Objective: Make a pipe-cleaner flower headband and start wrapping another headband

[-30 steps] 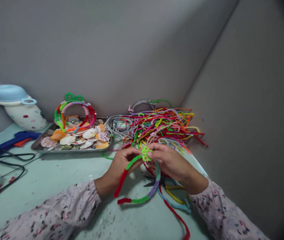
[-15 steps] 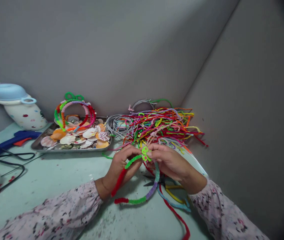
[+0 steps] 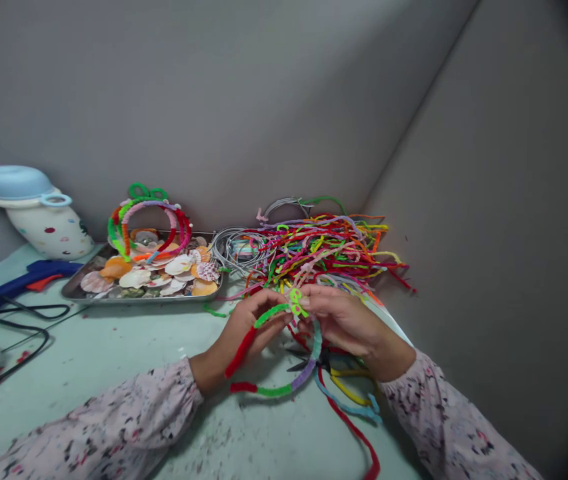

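Between my two hands is a curved headband wrapped in pipe cleaners [image 3: 270, 392], with red, green, purple and pale blue sections. A bright yellow-green twisted piece [image 3: 296, 300], looped like a bow, sits at its top. My left hand [image 3: 249, 327] grips the band just left of that piece, fingers closed round it. On the other side, my right hand [image 3: 347, 320] pinches the bow-like piece with thumb and forefinger. The headband's two red ends hang apart at the lower left. Dark scissors [image 3: 300, 364] lie on the table behind the band, partly covered.
A metal tray [image 3: 139, 301] of seashells holds several finished headbands [image 3: 184, 230]. Right of it lie wire coils [image 3: 221, 250] and a heap of pipe cleaners [image 3: 344, 247]. Loose strands [image 3: 359, 433] lie near my right wrist. At left are a blue glue gun [image 3: 9, 287], its cord and a bottle [image 3: 51, 227].
The headband and the bow-like piece have shifted slightly right and turned a little. Both hands keep their hold.
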Motion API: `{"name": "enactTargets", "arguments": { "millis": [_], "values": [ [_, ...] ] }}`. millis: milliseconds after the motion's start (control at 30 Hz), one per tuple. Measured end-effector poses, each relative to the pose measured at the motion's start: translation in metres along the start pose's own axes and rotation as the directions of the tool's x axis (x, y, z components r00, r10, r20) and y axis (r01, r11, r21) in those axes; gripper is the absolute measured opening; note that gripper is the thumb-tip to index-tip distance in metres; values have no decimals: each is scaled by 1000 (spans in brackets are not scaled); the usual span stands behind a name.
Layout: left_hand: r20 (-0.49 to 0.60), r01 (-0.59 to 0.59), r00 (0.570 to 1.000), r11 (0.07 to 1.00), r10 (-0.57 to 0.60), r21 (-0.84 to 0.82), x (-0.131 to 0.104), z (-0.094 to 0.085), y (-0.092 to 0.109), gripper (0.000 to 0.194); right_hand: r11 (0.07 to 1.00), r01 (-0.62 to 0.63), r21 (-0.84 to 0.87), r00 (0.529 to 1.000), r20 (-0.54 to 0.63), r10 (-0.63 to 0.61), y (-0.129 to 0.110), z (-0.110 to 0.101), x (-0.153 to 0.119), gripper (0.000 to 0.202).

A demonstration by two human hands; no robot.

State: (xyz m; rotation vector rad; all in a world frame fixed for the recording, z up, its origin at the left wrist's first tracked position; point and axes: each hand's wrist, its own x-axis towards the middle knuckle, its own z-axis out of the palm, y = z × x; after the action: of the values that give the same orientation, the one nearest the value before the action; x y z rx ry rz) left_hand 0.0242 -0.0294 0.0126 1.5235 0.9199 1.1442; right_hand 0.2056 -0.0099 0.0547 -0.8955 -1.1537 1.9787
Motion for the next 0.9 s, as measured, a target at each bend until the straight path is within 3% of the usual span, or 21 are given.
{"name": "enactTargets", "arguments": {
  "millis": [67,133,300,467,667,900],
  "values": [
    [114,206,976,952,-184,-226,4,0,-2,23,1000,-5,-13,1000,-6,5,-2,-3,0,15],
    [200,344,937,855,-286,-389,8,0,-4,27,999,-14,-31,1000,10,14,-2,-4,1,15],
    [339,503,861,733,-378,-459,11,-3,-3,23,991,11,-135,998,66,-2,2,-1,2,11],
    [355,560,828,672,-433,-485,10,-4,-1,17,987,-5,-161,999,34,10,3,1,3,11],
    [341,562,827,649,-447,-513,13,-5,-5,13,990,-40,-136,999,-3,40,6,0,5,15],
    [301,528,849,724,-434,-444,13,-4,-3,18,990,-27,-140,1000,-14,25,7,-1,6,17]
  ]
}}
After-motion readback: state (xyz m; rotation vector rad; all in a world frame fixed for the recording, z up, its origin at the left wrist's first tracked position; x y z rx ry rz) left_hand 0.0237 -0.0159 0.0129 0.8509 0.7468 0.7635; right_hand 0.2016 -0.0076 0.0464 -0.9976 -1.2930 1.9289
